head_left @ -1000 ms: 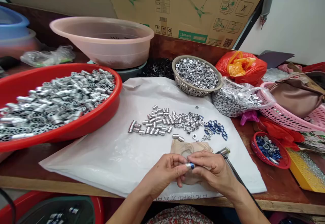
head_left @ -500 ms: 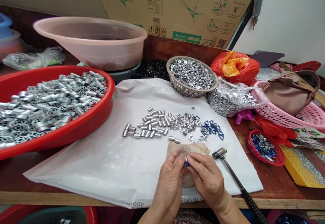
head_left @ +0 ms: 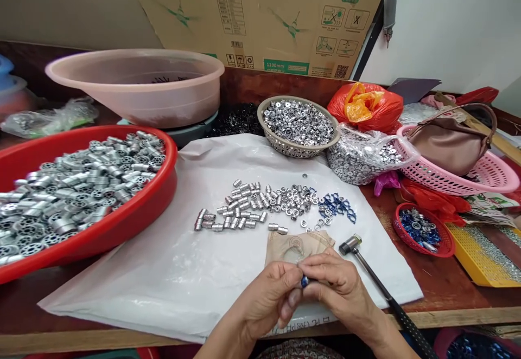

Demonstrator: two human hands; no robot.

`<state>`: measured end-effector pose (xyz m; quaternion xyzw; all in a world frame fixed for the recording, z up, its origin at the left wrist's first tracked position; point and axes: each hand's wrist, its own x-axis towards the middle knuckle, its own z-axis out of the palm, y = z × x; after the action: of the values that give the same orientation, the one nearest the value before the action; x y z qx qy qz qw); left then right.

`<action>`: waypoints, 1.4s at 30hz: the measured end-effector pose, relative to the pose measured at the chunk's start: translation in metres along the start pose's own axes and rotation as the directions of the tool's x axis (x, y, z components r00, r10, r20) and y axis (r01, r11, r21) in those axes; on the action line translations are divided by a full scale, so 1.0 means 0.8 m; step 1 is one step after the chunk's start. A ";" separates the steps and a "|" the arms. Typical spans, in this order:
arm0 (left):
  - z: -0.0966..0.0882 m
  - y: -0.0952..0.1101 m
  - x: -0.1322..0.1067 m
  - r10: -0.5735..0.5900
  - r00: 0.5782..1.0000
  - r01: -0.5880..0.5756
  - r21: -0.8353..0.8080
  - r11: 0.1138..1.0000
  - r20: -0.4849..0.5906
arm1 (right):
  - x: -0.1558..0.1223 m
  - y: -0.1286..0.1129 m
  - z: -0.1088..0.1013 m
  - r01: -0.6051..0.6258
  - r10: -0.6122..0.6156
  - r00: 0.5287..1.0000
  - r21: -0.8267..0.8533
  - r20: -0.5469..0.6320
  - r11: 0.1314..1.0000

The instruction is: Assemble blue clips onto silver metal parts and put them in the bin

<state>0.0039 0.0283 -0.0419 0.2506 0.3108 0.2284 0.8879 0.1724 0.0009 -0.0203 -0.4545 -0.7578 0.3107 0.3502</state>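
My left hand (head_left: 273, 288) and my right hand (head_left: 340, 283) meet over the front of the white sheet (head_left: 171, 272). Between their fingertips they pinch a small blue part (head_left: 304, 281), mostly hidden by the fingers. Beyond them lies a beige cloth pad (head_left: 280, 244) with a round mark. Silver metal cylinders (head_left: 242, 202) lie behind the pad, running into small silver rings (head_left: 299, 202) and blue clip-like pieces (head_left: 337, 207). To the right of my right hand rests a hammer (head_left: 368, 269), its head towards the pad.
A red basin (head_left: 173, 180) full of silver cylinders stands at left, a pink basin (head_left: 195, 98) behind it. A grey basket (head_left: 280, 145) and a plastic bag (head_left: 350, 161) of small silver parts stand at the back. At right are a red basket (head_left: 445, 245) and yellow tray (head_left: 462, 258).
Both hands have come lower and nearer the table's front edge, still pinching the blue part. More of the beige pad shows now. The whole view has shifted slightly.
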 end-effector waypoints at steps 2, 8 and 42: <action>0.003 -0.001 0.003 -0.009 0.999 0.010 -0.034 0.999 0.034 | 0.004 0.011 -0.013 -0.007 0.006 0.995 0.008 0.099 1.000; 0.016 0.006 0.012 0.090 0.978 -0.142 -0.292 0.946 -0.186 | 0.026 0.094 -0.048 -0.315 0.221 0.944 -0.472 -0.245 0.823; 0.008 0.003 0.006 0.225 0.938 -0.298 -0.278 0.913 -0.265 | 0.021 0.011 0.006 0.095 -0.112 0.976 -0.097 -0.187 0.991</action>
<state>0.0108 0.0309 -0.0379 0.1181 0.3334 0.4195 0.8360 0.1664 0.0191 -0.0254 -0.4571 -0.7560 0.2135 0.4171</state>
